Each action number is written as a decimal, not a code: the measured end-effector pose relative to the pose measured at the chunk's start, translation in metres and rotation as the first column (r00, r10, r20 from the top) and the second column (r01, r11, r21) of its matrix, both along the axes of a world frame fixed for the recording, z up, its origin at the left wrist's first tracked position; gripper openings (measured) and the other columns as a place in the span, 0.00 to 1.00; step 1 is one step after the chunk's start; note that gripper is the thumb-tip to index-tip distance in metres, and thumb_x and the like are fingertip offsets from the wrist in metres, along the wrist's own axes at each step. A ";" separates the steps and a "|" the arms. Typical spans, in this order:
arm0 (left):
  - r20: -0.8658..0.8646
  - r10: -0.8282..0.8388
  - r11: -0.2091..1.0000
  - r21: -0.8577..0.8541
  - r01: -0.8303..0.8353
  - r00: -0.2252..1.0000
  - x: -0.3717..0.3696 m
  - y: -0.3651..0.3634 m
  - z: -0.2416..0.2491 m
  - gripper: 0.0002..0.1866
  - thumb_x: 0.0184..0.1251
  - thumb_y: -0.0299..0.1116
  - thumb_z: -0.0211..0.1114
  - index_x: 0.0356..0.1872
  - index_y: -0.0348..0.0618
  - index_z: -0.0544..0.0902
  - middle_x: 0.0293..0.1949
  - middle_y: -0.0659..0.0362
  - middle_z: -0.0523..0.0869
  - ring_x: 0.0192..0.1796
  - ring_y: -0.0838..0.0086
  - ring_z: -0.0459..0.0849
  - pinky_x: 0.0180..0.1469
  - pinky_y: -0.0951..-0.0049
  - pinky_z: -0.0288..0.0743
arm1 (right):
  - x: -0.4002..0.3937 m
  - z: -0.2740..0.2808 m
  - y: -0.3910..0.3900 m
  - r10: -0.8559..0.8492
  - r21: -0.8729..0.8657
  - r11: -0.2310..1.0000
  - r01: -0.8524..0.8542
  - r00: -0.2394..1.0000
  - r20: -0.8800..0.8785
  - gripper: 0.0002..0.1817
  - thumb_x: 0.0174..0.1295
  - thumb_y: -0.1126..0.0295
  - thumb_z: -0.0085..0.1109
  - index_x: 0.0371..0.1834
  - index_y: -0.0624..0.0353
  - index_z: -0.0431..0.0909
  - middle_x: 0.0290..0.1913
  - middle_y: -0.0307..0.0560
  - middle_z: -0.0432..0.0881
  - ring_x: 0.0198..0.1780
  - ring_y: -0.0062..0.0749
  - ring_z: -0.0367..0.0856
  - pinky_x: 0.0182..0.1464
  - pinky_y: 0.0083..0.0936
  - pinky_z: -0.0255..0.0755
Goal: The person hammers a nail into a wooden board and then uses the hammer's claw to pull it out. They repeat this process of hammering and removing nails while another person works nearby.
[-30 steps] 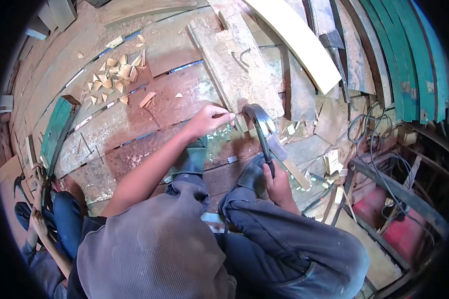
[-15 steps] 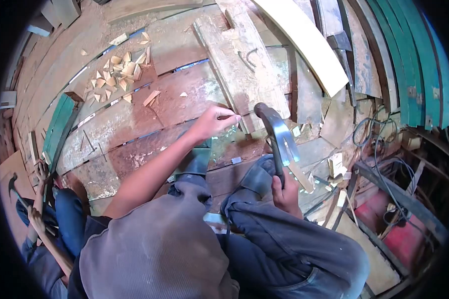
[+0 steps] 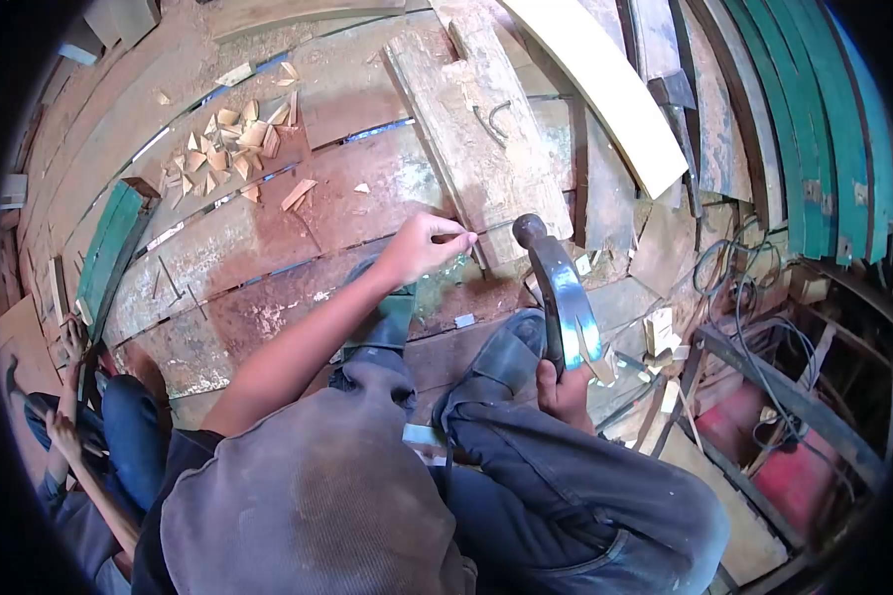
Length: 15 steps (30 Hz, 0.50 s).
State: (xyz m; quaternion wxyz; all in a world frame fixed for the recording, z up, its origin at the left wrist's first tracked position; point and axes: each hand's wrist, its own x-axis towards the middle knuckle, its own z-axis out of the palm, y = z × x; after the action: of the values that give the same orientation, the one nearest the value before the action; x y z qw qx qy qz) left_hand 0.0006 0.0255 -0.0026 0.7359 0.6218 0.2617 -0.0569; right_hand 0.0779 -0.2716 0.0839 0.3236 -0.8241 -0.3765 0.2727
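My left hand [image 3: 425,248] reaches over the near end of a worn wooden plank [image 3: 496,149], thumb and fingertips pinched together. What they hold, if anything, is too small to make out. To the right, my right hand [image 3: 564,392] grips a claw hammer [image 3: 558,297] raised in front of my right knee. Its round striking face points forward and its shiny claw points back toward me; the handle is mostly hidden. Two bent dark metal pieces [image 3: 491,124] lie on the plank.
Wood chips [image 3: 230,144] lie piled on the plank floor. A pale curved board [image 3: 615,89] and green boards [image 3: 794,129] are on the right, near tangled cables [image 3: 739,273] and a red object [image 3: 804,481]. At left, another person's hands [image 3: 66,431] are beside a green timber [image 3: 114,248].
The hammer in my right hand has tilted, its claw dropping nearer my hand. My left hand has barely moved. The co-worker's hammer has swung and is blurred.
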 end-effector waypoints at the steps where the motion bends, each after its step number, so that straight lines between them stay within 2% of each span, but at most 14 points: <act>1: -0.007 0.003 1.000 -0.018 -0.003 1.000 0.000 0.000 0.000 0.15 0.73 0.41 0.65 0.35 0.37 0.87 0.21 0.70 0.77 0.25 0.88 0.69 0.26 0.81 0.62 | 0.000 0.001 0.003 -0.046 -0.041 0.998 0.043 0.997 -0.058 0.11 0.71 0.63 0.55 0.42 0.61 0.72 0.24 0.61 0.78 0.28 0.63 0.79 0.30 0.48 0.69; 4: 0.011 -0.005 0.993 0.121 0.004 1.000 0.000 -0.001 0.003 0.15 0.72 0.40 0.66 0.38 0.36 0.88 0.23 0.68 0.81 0.26 0.87 0.72 0.28 0.80 0.66 | -0.002 -0.002 0.022 -0.190 -0.218 0.966 0.141 0.955 -0.228 0.11 0.72 0.64 0.54 0.43 0.61 0.72 0.25 0.63 0.77 0.29 0.65 0.79 0.30 0.48 0.68; 7: 0.101 0.002 0.974 0.226 -0.025 0.995 0.000 -0.002 -0.003 0.14 0.71 0.38 0.66 0.41 0.35 0.88 0.25 0.65 0.84 0.28 0.85 0.76 0.32 0.77 0.71 | -0.003 0.001 0.017 -0.187 -0.178 0.970 0.165 0.975 -0.118 0.10 0.72 0.64 0.53 0.44 0.61 0.73 0.24 0.62 0.77 0.29 0.63 0.80 0.30 0.46 0.69; 11: 0.029 -0.022 0.971 0.237 0.014 0.999 0.000 -0.002 0.002 0.13 0.70 0.36 0.67 0.41 0.35 0.88 0.27 0.62 0.86 0.30 0.84 0.78 0.35 0.76 0.73 | -0.011 -0.007 -0.011 -0.205 0.016 0.978 0.206 0.977 -0.049 0.11 0.71 0.64 0.54 0.46 0.61 0.75 0.24 0.59 0.79 0.28 0.59 0.82 0.30 0.45 0.70; 15: 0.057 0.004 0.959 0.283 -0.020 0.998 0.000 -0.003 0.005 0.12 0.69 0.36 0.67 0.41 0.34 0.88 0.26 0.60 0.86 0.30 0.84 0.78 0.35 0.77 0.73 | -0.008 0.002 0.013 -0.175 -0.128 0.980 0.154 0.969 -0.175 0.10 0.71 0.64 0.54 0.46 0.60 0.75 0.26 0.63 0.79 0.31 0.64 0.81 0.31 0.47 0.71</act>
State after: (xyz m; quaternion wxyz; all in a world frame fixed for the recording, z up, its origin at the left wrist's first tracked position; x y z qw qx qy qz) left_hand 0.0004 0.0223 0.0022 0.6468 0.7204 0.2503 0.0030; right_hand 0.0701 -0.2586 0.0855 0.3317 -0.8405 -0.2589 0.3414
